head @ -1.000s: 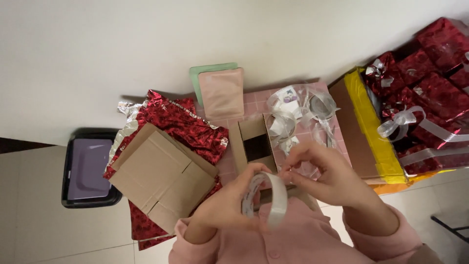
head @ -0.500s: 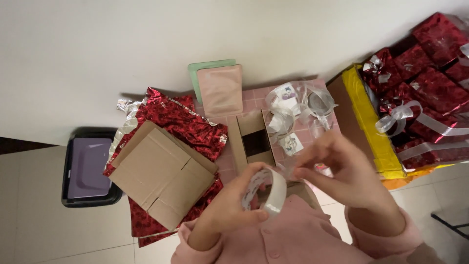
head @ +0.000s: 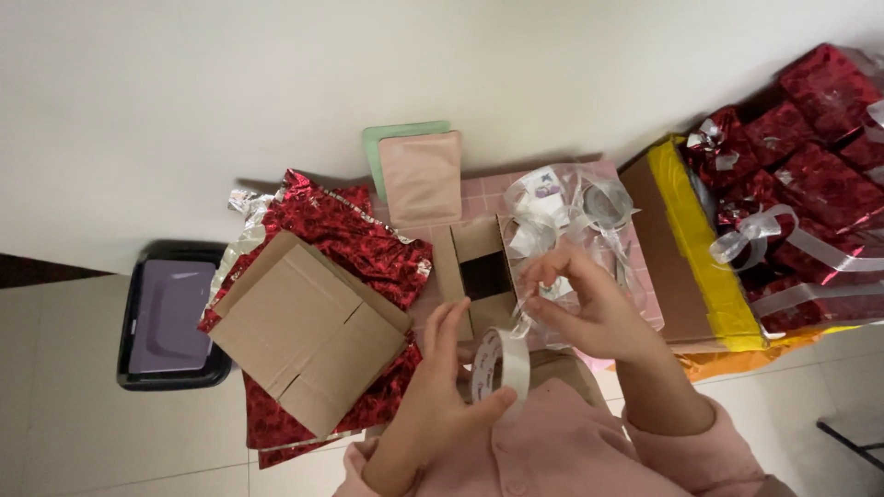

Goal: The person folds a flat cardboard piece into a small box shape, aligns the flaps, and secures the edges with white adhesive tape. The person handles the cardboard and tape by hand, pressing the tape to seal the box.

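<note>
My left hand (head: pixel 440 391) grips a roll of clear tape (head: pixel 502 365) low in the middle of the view. My right hand (head: pixel 589 308) pinches the free end of the tape just above the roll, with a short strip stretched between them. Behind the hands a small open cardboard box (head: pixel 479 267) rests on a pink board (head: pixel 516 198). Left of it, a flat folded cardboard box (head: pixel 304 331) lies on red shiny wrapping paper (head: pixel 354 235).
Clear ribbon and cellophane (head: pixel 562 207) lie on the pink board. A large cardboard box with a yellow edge (head: pixel 691 248) at the right holds several red wrapped gifts (head: pixel 810 175) with silver ribbons. A pink pouch (head: pixel 422 175) leans on the wall. A black tray (head: pixel 170 317) sits at the left.
My right hand has drawn the tape end up and away from the roll. The roll in my left hand has shifted slightly.
</note>
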